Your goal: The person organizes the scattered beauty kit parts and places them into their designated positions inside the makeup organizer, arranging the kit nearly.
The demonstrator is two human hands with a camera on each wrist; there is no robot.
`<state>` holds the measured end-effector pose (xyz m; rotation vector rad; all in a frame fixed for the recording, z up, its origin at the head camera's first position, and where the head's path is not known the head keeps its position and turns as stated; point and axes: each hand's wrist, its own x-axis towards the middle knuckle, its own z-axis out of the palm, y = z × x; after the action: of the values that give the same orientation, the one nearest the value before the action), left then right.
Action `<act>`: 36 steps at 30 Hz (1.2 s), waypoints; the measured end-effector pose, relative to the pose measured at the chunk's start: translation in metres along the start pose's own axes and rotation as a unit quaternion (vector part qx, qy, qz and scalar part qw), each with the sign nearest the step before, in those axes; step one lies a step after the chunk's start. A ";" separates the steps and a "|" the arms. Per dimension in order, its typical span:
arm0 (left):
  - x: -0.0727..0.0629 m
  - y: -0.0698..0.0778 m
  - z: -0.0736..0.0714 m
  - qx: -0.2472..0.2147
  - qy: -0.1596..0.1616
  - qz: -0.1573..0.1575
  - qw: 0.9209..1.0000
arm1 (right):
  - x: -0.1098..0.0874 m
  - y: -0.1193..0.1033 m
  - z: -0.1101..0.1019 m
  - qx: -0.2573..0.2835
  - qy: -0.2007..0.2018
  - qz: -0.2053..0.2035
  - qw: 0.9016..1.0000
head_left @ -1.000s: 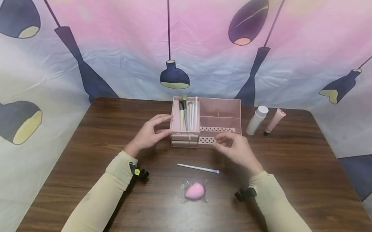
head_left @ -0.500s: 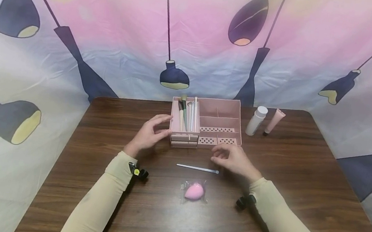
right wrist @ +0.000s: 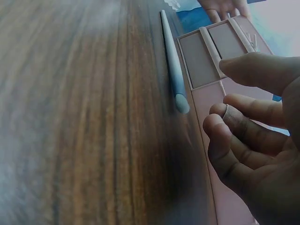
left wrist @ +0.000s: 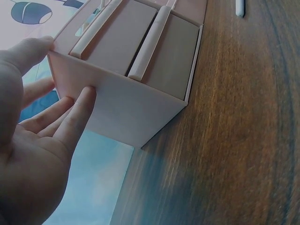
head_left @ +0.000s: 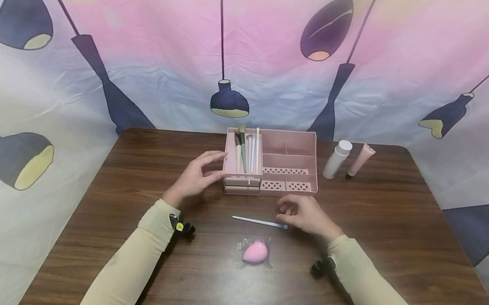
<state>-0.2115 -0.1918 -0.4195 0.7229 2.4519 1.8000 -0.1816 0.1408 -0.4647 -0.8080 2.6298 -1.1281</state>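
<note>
A pink desktop organizer (head_left: 291, 143) stands at the back of the table, several makeup brushes (head_left: 245, 150) lying in its left compartment. My left hand (head_left: 196, 174) rests its fingertips on the organizer's left side wall (left wrist: 126, 103), fingers fairly straight. In front of the organizer hovers my right hand (head_left: 307, 215), fingers loosely bent and nothing between them. Close to its fingertips, a slim pale-blue makeup brush (head_left: 259, 221) lies flat on the wood, its tip (right wrist: 182, 104) pointing toward this hand. Nearer to me sits a pink makeup sponge (head_left: 256, 252) in a clear wrapper.
Right of the organizer stand a white bottle (head_left: 337, 160) and a pink squeeze tube (head_left: 361, 160). Two shallow drawers (head_left: 242, 185) face forward under the brush compartment. A printed cloth backdrop (head_left: 182, 63) hangs behind the brown wooden table (head_left: 124, 239).
My right hand has drawn back from the organizer's front toward me, down to beside the loose brush. The left hand has stayed at the organizer's side.
</note>
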 end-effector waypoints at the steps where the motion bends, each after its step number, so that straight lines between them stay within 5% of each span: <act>1: 0.000 0.000 0.000 0.001 0.000 0.000 1.000 | 0.000 0.000 0.000 0.001 -0.001 0.002 1.000; 13: 0.000 0.000 0.000 -0.006 0.001 0.005 1.000 | 0.001 0.007 0.011 -0.027 -0.018 0.036 0.999; 36: 0.001 0.001 -0.001 0.019 -0.003 0.001 1.000 | 0.000 0.005 0.016 -0.045 -0.020 0.018 0.999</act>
<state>-0.2121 -0.1925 -0.4181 0.7334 2.4889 1.7543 -0.1778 0.1338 -0.4789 -0.7865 2.6677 -0.9817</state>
